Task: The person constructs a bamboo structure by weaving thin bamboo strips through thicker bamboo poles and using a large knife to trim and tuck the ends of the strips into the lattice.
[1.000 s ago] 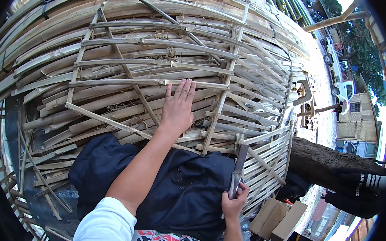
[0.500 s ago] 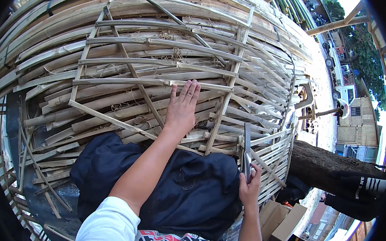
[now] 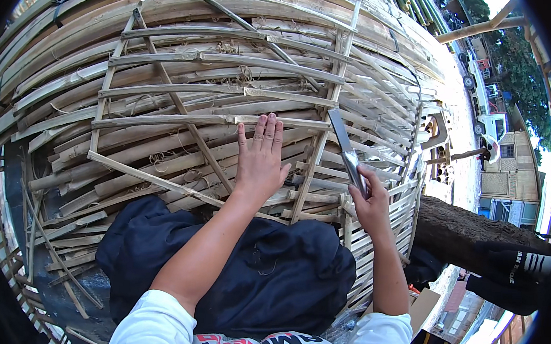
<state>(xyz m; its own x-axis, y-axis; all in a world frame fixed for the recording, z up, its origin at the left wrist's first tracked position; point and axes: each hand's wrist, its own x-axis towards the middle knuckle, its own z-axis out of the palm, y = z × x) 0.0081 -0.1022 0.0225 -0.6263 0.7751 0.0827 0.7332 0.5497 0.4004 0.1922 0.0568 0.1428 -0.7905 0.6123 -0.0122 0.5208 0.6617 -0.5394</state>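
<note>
A frame of split-bamboo slats (image 3: 226,60) lies across my lap and over a heap of bamboo. My left hand (image 3: 260,164) is laid flat, fingers stretched, with the fingertips on one crosswise slat (image 3: 189,120). My right hand (image 3: 370,201) is closed around a flat, dark metal tool that looks like a long-bladed knife (image 3: 346,145). Its tip is near the right end of that same slat, close to the frame's right side strip (image 3: 315,159); whether it touches is unclear. Dark cloth (image 3: 230,271) covers my legs.
Long bamboo strips (image 3: 143,140) are stacked in front of me. More slatted panels (image 3: 380,134) stand to the right, beside a tree trunk (image 3: 463,230). Loose thin sticks (image 3: 59,253) lie at the left. A cardboard box (image 3: 424,307) sits low at the right.
My right hand has lifted the knife up and forward, from beside the cloth to the slat's right end, and the blade now tilts left. The left hand stays on its slat.
</note>
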